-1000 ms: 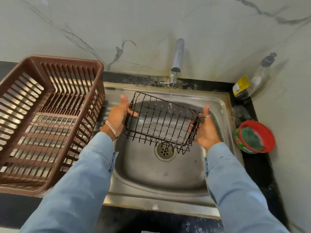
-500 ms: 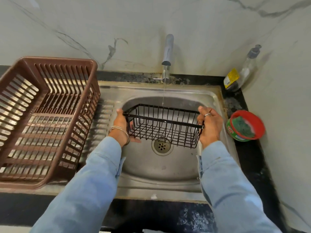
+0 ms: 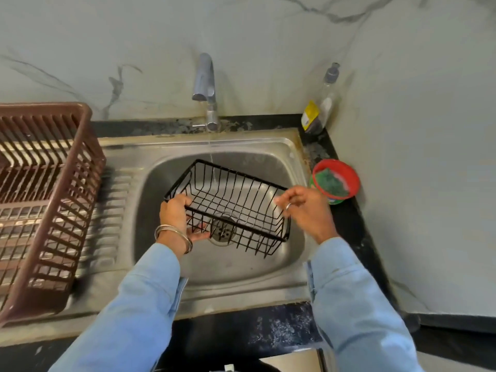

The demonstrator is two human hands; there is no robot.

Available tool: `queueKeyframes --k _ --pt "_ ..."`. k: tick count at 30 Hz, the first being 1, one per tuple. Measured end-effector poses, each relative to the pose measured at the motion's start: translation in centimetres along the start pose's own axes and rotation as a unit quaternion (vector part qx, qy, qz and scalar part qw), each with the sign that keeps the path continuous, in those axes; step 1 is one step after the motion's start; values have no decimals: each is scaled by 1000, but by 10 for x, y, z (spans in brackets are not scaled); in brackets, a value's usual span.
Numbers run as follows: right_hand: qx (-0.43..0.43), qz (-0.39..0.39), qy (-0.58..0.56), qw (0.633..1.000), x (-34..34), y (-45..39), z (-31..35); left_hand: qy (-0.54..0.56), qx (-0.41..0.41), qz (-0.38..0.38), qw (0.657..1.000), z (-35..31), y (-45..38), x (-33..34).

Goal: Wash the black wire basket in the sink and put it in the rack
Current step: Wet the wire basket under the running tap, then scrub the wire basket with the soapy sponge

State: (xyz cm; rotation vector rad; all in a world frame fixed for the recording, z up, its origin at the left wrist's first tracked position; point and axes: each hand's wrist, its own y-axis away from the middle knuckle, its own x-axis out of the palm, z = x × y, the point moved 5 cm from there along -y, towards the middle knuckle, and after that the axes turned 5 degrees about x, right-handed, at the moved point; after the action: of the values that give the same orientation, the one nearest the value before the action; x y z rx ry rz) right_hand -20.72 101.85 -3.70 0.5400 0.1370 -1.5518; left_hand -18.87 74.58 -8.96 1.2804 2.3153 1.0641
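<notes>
- Over the steel sink (image 3: 291,154) at frame centre, we hold the black wire basket (image 3: 236,200) tilted under a thin stream from the tap (image 3: 205,84).
- Our left hand (image 3: 178,213) clamps the basket's near left corner, fingers curled over the rim.
- Our right hand (image 3: 306,206), blurred, sits at the basket's right end with fingers bent; we cannot tell whether it grips the wire.
- The brown plastic rack (image 3: 80,183) stands on the drainboard at frame left.
- On the black worktop (image 3: 346,224) at right sit a red tub with a green scrubber (image 3: 335,181) and a soap bottle (image 3: 319,111).
</notes>
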Motion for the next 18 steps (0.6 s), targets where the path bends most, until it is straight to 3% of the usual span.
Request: queueKeyframes --k 4,5,7,10,18 --pt "2 -234 152 960 -82 -34 -5 -54 48 -32 997 2 1 0" --pt "30 -232 208 950 -92 -47 -11 -65 57 -37 996 2 2 0" --pt "59 -137 313 938 -93 -71 -27 -71 67 -44 994 4 6 0" --pt "12 -36 416 908 -79 -84 -32 -66 61 -54 994 8 12 -1" --pt "-8 -67 482 874 -81 -88 -25 -19 42 -53 998 12 20 -3"
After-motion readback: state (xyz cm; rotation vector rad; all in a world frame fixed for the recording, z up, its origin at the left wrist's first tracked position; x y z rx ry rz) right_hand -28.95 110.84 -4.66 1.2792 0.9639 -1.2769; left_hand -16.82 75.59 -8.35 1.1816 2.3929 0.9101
